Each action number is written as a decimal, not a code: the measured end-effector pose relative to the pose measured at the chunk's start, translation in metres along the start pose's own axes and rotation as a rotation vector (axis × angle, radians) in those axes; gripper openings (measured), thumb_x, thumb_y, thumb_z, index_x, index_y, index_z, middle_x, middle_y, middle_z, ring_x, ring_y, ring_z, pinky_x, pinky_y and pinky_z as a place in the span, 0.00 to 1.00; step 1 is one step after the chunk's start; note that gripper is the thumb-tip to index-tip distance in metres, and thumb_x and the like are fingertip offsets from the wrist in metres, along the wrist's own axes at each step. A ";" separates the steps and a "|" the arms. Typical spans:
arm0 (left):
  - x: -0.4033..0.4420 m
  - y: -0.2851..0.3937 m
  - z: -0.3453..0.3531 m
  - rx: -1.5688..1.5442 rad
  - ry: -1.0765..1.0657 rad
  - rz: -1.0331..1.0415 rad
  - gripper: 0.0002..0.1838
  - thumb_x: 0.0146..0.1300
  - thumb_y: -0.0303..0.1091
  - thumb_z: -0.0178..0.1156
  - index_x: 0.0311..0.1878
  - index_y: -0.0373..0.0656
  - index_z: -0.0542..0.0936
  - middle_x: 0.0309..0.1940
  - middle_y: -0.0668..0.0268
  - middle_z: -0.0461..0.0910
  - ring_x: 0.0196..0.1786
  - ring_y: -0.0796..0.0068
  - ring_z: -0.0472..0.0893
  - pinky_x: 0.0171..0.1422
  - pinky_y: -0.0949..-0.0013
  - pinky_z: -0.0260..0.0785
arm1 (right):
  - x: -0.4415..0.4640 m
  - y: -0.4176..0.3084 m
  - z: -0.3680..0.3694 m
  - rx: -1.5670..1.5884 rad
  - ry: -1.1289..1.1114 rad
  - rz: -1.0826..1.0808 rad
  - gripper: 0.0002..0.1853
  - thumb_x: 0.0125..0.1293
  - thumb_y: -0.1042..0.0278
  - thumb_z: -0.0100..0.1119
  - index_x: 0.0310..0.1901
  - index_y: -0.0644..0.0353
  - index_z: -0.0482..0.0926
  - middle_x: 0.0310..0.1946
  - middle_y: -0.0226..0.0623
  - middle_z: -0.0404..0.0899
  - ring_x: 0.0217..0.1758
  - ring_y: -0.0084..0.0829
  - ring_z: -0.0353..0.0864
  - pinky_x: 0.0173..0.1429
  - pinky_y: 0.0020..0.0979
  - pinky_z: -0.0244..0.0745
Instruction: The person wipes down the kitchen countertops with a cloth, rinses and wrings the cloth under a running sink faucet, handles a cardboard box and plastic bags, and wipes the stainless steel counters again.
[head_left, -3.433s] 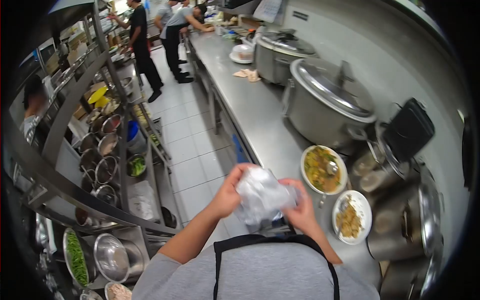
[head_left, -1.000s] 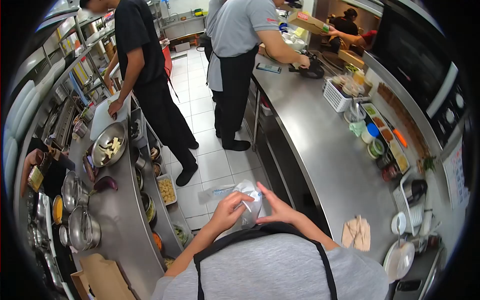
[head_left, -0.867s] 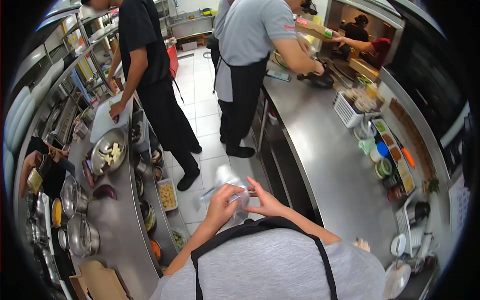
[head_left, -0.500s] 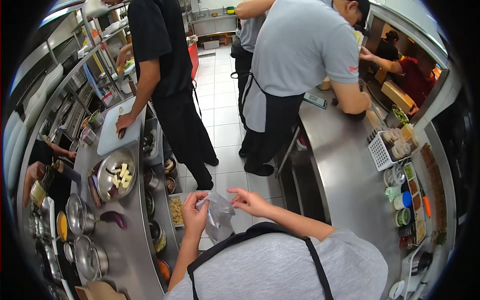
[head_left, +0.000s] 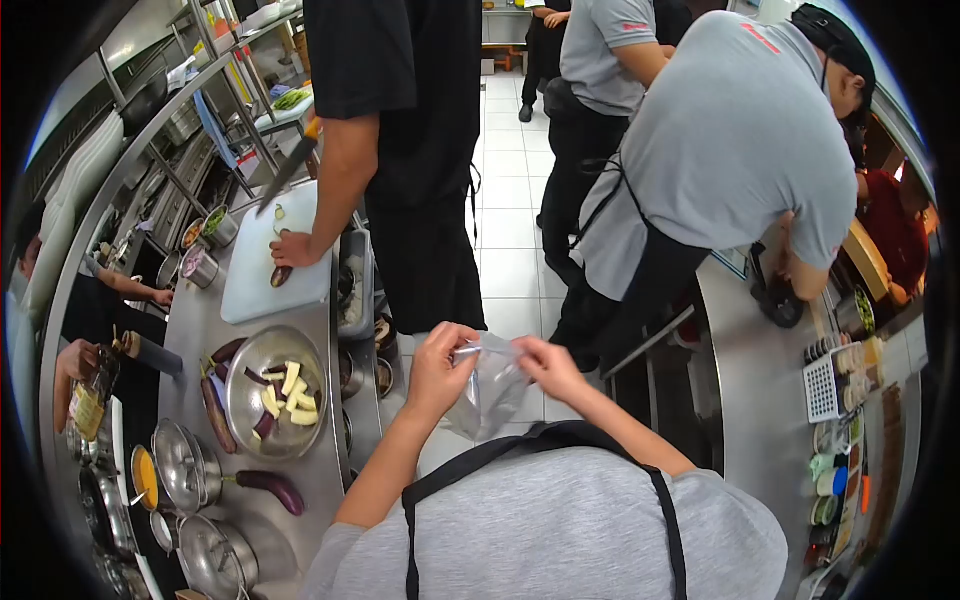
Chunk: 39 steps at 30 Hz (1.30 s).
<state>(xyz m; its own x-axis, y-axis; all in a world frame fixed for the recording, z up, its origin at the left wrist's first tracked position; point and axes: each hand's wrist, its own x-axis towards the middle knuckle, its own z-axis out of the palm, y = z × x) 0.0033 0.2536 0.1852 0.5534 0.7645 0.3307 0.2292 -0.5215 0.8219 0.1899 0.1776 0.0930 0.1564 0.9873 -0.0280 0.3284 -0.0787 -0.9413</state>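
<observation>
A clear plastic bag point(head_left: 490, 395) hangs in front of my chest, stretched between both hands. My left hand point(head_left: 444, 368) pinches its upper left edge, with the fingers closed on the film. On the other side, my right hand point(head_left: 552, 368) grips the upper right edge between thumb and fingers. The bag looks empty and crumpled, and its mouth faces up. To the left, a steel bowl point(head_left: 243, 412) of cut eggplant pieces point(head_left: 296, 398) stands on the counter, apart from my hands. A whole eggplant point(head_left: 270, 489) lies below that bowl.
A co-worker in black holds a knife point(head_left: 290, 168) over an eggplant on a white cutting board point(head_left: 250, 285). Another in grey bends over the right steel counter point(head_left: 745, 400). Steel pots point(head_left: 188, 465) line the left counter. A white basket point(head_left: 822, 392) stands at right.
My right hand has closed on the bag's right edge, spreading it between both hands. My view has shifted left and nearer the co-workers. The co-worker's knife has lifted.
</observation>
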 end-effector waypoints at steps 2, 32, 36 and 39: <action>0.024 -0.014 0.000 0.041 -0.230 -0.015 0.12 0.52 0.31 0.62 0.40 0.40 0.76 0.33 0.64 0.74 0.33 0.74 0.77 0.36 0.71 0.68 | 0.028 0.011 -0.031 0.010 0.195 -0.064 0.14 0.59 0.77 0.46 0.47 0.57 0.74 0.24 0.31 0.76 0.24 0.22 0.72 0.31 0.26 0.69; 0.399 -0.111 0.047 -0.221 0.163 0.338 0.36 0.58 0.36 0.60 0.66 0.37 0.53 0.61 0.55 0.56 0.60 0.60 0.63 0.56 0.61 0.64 | 0.354 -0.077 -0.206 -0.112 0.695 -0.690 0.20 0.59 0.71 0.57 0.55 0.57 0.72 0.48 0.41 0.69 0.51 0.38 0.72 0.54 0.31 0.69; 0.381 -0.099 0.072 -0.181 0.128 0.629 0.49 0.53 0.52 0.62 0.68 0.41 0.45 0.68 0.54 0.42 0.69 0.52 0.52 0.64 0.50 0.57 | 0.312 -0.087 -0.195 -0.206 0.591 -0.736 0.22 0.60 0.73 0.55 0.58 0.57 0.69 0.50 0.41 0.68 0.52 0.38 0.72 0.55 0.31 0.70; 0.372 -0.086 0.088 0.082 0.151 0.708 0.51 0.50 0.50 0.66 0.69 0.42 0.46 0.68 0.50 0.41 0.70 0.48 0.48 0.66 0.50 0.56 | 0.283 -0.086 -0.181 -0.156 0.475 -0.759 0.21 0.60 0.75 0.54 0.57 0.59 0.69 0.49 0.40 0.69 0.49 0.37 0.73 0.51 0.30 0.70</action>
<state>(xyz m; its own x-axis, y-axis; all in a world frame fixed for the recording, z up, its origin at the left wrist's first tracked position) 0.2601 0.5494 0.1971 0.4763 0.2742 0.8354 -0.0799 -0.9327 0.3517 0.3750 0.4387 0.2266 0.2027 0.6232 0.7554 0.6169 0.5178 -0.5927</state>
